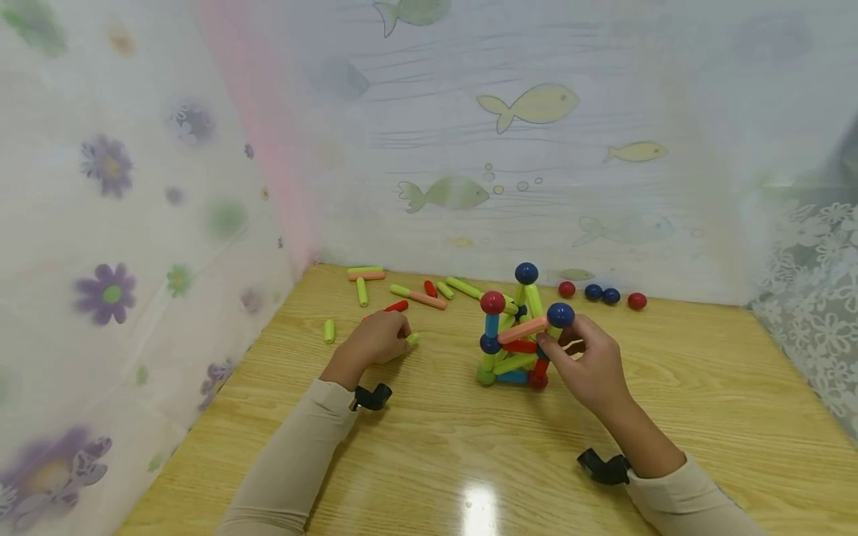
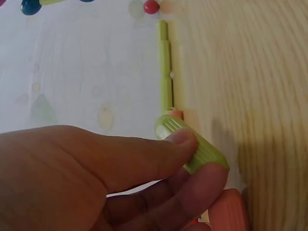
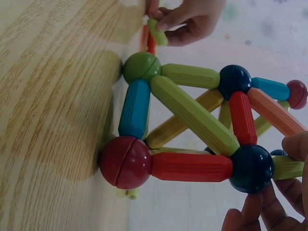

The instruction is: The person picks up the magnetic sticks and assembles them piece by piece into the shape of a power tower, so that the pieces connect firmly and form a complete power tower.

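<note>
My left hand (image 1: 377,340) pinches a short yellow-green magnetic stick (image 2: 202,153) between thumb and fingertips, low over the left part of the table. Right of it stands an upright frame of magnetic sticks and balls, with a green ball (image 3: 142,67) and a dark red ball (image 3: 126,162) at its base. My right hand (image 1: 593,365) holds this frame at its right upper side, thumb by the end of a salmon stick (image 1: 523,330) and fingers about a dark blue ball (image 3: 251,168). Another blue ball (image 1: 560,315) tops that corner.
Loose sticks lie at the back left, among them a green stick (image 1: 363,292), a salmon stick (image 1: 427,300) and a shorter green stick (image 1: 329,331). Spare balls line the back right, including a red ball (image 1: 637,301). A printed curtain (image 1: 429,134) hangs behind the wooden table (image 1: 429,461).
</note>
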Motion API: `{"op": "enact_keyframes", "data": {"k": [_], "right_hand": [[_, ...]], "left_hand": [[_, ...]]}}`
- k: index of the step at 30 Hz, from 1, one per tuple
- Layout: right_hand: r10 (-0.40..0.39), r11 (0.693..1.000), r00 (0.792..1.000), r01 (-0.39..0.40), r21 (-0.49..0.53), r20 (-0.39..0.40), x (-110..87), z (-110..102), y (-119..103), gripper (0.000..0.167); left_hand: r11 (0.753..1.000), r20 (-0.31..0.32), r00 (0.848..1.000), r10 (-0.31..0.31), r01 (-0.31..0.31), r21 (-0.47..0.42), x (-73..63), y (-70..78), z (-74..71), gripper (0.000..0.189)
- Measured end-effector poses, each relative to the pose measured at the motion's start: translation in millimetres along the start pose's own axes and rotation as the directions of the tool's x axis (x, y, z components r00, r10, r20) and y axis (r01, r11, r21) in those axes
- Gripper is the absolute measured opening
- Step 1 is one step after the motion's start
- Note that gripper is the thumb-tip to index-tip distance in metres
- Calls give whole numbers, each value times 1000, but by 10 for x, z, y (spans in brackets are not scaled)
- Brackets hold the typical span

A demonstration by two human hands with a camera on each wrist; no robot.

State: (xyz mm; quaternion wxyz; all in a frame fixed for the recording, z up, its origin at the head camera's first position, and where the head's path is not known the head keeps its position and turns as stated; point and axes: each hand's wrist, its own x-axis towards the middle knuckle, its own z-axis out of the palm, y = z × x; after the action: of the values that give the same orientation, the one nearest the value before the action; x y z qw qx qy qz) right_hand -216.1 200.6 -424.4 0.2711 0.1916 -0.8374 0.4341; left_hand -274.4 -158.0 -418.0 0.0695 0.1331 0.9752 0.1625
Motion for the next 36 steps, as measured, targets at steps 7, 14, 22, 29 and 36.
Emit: {"op": "enact_keyframes", "data": {"k": [7,14,22,29,36], "right_hand": [[-7,1000,1000,7,5,1,-3,8,7,21],[-19,1000,1000,19,4,13,5,21,17,20],[12,1000,1000,-12,9,11,10,-1,0,21],[11,1000,1000,-11,6,16,17,-1,-2,21],[19,1000,1000,-19,13,15,11,-5,13,19]], "left_hand": [[978,-90,993,72,-88,-187,-61,119,-144,21],[887,-450,847,282,-409,-214,-219,599,-411,24],[740,-519,654,550,-670,-60,-238,1249,-581,26],[720,-447,627,638,-691,60,-183,1530,-551,24],[729,-428,608,669,-649,217,-150,1616,-473,20]]}}
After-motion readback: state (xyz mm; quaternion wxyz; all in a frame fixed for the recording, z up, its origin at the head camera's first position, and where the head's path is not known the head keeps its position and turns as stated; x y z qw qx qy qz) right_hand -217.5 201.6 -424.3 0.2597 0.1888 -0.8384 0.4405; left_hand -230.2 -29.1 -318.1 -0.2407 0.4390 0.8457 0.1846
